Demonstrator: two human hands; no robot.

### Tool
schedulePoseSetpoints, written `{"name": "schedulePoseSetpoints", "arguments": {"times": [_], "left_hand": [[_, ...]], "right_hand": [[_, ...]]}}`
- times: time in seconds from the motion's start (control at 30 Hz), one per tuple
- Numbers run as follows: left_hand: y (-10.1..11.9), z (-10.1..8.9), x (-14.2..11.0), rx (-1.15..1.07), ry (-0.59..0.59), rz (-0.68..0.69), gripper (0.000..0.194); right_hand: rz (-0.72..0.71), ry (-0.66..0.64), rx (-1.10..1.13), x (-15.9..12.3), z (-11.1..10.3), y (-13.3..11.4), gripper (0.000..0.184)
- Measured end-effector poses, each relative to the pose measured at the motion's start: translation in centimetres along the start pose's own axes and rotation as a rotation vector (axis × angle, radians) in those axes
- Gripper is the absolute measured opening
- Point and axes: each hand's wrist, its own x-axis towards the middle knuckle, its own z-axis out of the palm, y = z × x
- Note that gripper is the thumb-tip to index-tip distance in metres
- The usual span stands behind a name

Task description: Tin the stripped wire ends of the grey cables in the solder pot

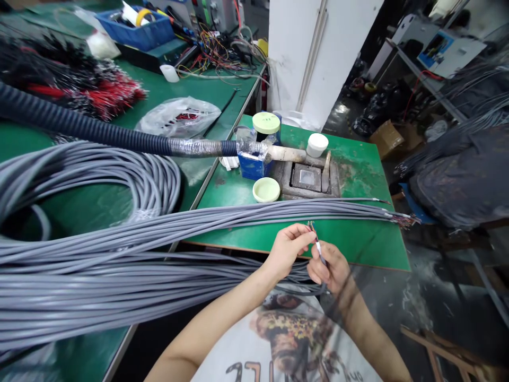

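Between my two hands is the stripped end of a grey cable, with a white section and thin coloured wires at its tip. My left hand pinches the coloured wires between thumb and fingers. Lower down, my right hand has its fingers closed round the grey jacket. Just beyond my hands, a bundle of grey cables runs across the green bench, its stripped ends lying at the right. A second bundle of grey cables passes under my left forearm.
A solder pot sits on the green bench, with a ribbed extraction hose ending beside it. Near it are a white tub, a pale shallow dish and a blue box. Coiled cable lies left.
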Motion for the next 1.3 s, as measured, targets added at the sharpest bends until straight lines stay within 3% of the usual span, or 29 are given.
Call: {"name": "schedulePoseSetpoints", "arguments": {"times": [0.3, 0.6, 0.77, 0.87, 1.1, 1.3], "left_hand": [[-0.8, 0.4, -0.2, -0.031, 0.015, 0.064, 0.019], [-1.2, 0.3, -0.4, 0.026, 0.029, 0.166, 0.011], [-1.4, 0.0, 0.3, -0.178, -0.081, 0.069, 0.012], [-1.3, 0.0, 0.8, -0.236, -0.084, 0.01, 0.017], [-0.9, -0.1, 1.2, -0.167, -0.088, 0.03, 0.021], [-1.2, 0.1, 1.2, -0.112, -0.006, 0.069, 0.017]], "right_hand": [[-0.043, -0.075, 0.105, 0.0, -0.7, 0.6, 0.026], [-0.019, -0.043, 0.123, 0.0, -0.8, 0.6, 0.028], [-0.007, -0.082, 0.131, -0.1, -0.6, 0.5, 0.028], [0.001, -0.088, 0.124, -0.1, -0.6, 0.5, 0.029], [0.024, -0.068, 0.085, 0.0, -0.9, 0.6, 0.031], [0.006, -0.052, 0.081, 0.0, -0.5, 0.4, 0.03]]}}
